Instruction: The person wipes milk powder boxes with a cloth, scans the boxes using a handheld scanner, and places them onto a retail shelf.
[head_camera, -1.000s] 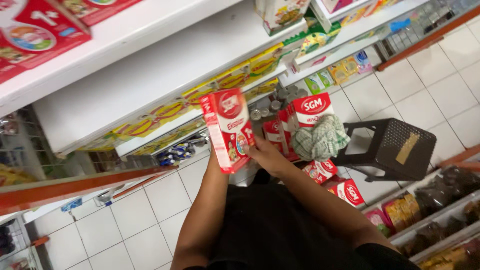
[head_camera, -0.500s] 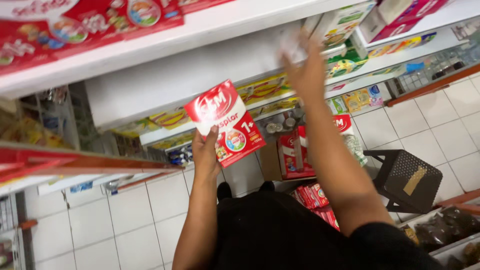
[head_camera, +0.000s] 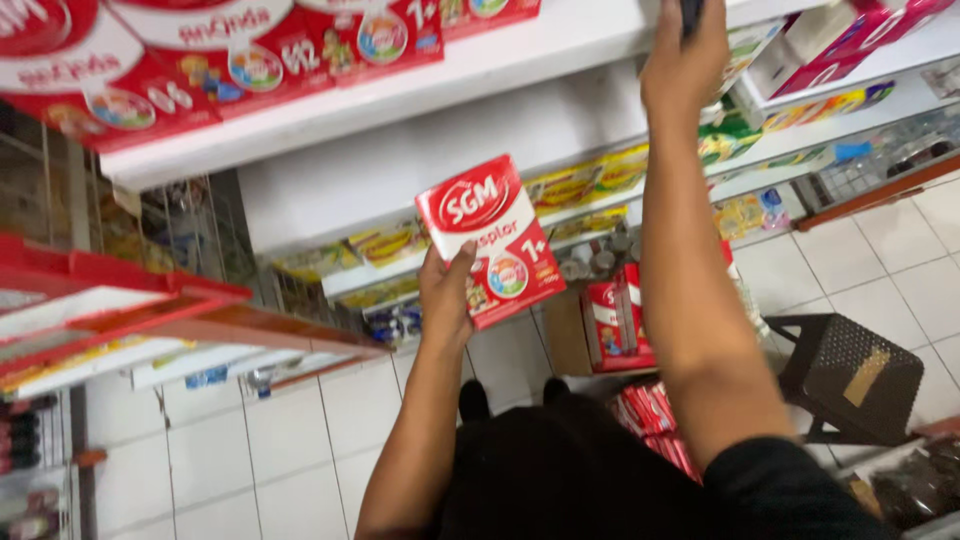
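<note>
My left hand (head_camera: 445, 300) grips the lower left corner of a red carton box (head_camera: 492, 240) with a white oval logo. It holds the box upright at chest height in front of the shelves. My right hand (head_camera: 685, 62) is raised high against the front edge of the white top shelf (head_camera: 520, 62). Its fingers are closed round a small dark object (head_camera: 691, 14) whose top is cut off by the frame edge. Similar red boxes (head_camera: 250, 55) stand in a row on that top shelf to the left.
An open cardboard case with more red boxes (head_camera: 615, 320) sits on the tiled floor, with red packs (head_camera: 655, 420) beside it. A black plastic stool (head_camera: 850, 375) stands to the right. A red-edged shelf (head_camera: 150, 300) juts out at left. Lower shelves hold yellow packets (head_camera: 590, 175).
My right hand has risen from the boxes near the floor up to the top shelf edge. My left hand has kept the red box and shifted it slightly right as the view tilted up.
</note>
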